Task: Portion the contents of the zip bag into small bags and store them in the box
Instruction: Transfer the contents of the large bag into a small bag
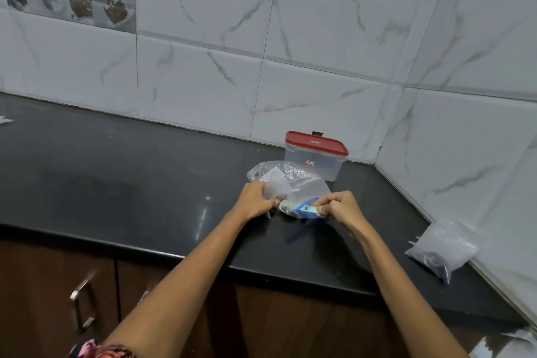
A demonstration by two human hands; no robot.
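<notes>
left hand [255, 200] grips zip bag [290, 183] | right hand [340, 206] pinches blue-edged mouth | risk: uneven pull spills contents, frame centre

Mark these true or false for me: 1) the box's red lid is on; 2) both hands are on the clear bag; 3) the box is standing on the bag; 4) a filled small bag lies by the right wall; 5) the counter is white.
1. True: the red lid sits closed on the box.
2. True: the left hand and right hand both grip the clear bag.
3. False: the box stands on the counter behind the bag.
4. True: a filled small bag lies at the right wall.
5. False: the counter is black; the wall tiles are white.
</notes>
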